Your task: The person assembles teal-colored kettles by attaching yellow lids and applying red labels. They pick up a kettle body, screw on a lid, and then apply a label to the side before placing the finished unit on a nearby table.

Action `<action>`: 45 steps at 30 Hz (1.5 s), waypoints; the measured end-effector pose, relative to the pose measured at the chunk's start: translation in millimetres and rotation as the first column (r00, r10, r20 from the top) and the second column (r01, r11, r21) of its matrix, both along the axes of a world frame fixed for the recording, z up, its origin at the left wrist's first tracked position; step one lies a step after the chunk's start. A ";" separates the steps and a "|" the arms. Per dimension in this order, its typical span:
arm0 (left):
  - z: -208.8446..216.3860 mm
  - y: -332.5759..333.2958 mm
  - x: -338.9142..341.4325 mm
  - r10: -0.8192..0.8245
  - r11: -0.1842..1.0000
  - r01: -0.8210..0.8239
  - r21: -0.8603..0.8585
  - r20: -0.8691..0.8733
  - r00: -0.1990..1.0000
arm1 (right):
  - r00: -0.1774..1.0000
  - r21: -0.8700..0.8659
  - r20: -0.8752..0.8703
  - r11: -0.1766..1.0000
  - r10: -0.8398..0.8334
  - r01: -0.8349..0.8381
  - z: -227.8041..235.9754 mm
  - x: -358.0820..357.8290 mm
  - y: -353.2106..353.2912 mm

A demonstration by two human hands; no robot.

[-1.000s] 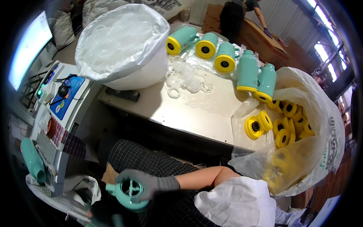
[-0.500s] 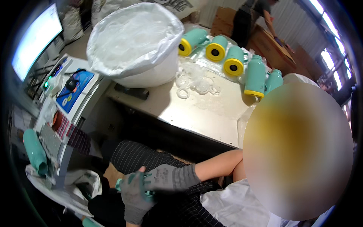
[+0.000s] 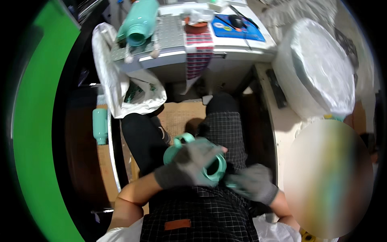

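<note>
The left hand [image 3: 193,160], in a grey glove, grasps a teal handled bottle [image 3: 171,154] over the lap, its palm laid across the body. The bottle is tilted, with its loop handle [image 3: 184,139] on the far side and its wide mouth [image 3: 213,166] turned toward the right hand [image 3: 253,183]. That hand, gloved too, is blurred beside the mouth, near the right thigh. There is teal at its fingertips, but I cannot tell whether this is glove coating or a separate part, nor whether the fingers are clenched on anything.

The likeliest trouble is a slip: one hand spans a smooth, round body, and if the palm slides or the thighs part, the bottle could roll off and drop to the cardboard [image 3: 181,115] between the feet. A hasty right hand could knock the rim and twist the bottle in the grasp; any small part it may carry could fall into the clothing.

Ahead, another teal bottle [image 3: 141,20] lies on its side on a perforated metal plate [image 3: 170,34], mouth toward the person; a bump there might send it rolling off the edge. A patterned red and grey strip [image 3: 198,54] hangs down beside it, where a knee or sleeve might catch it. An open white sack [image 3: 107,72] sags near the left knee and could snag a passing forearm.
</note>
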State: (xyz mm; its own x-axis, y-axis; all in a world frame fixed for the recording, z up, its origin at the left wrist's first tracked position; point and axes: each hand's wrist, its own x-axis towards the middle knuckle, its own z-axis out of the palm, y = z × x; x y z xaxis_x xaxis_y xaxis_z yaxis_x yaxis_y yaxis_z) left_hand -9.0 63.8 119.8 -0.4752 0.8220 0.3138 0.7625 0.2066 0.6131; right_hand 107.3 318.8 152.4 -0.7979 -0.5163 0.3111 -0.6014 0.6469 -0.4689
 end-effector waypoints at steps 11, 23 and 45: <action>9.5 -47.4 27.4 0.115 0.992 -0.111 0.058 -0.060 0.992 | 0.974 -0.530 0.141 0.817 -0.178 0.226 -37.9 -192.0 -146.9; 11.4 -35.2 -10.7 0.136 0.989 -0.140 0.050 0.076 0.988 | 0.714 -0.496 0.190 0.562 -0.674 0.662 -119.4 -49.4 7.0; 13.2 23.8 -9.5 0.091 0.990 -0.093 -0.108 -0.029 0.995 | 0.049 -0.143 -0.146 0.071 -0.988 0.987 -126.5 4.1 223.3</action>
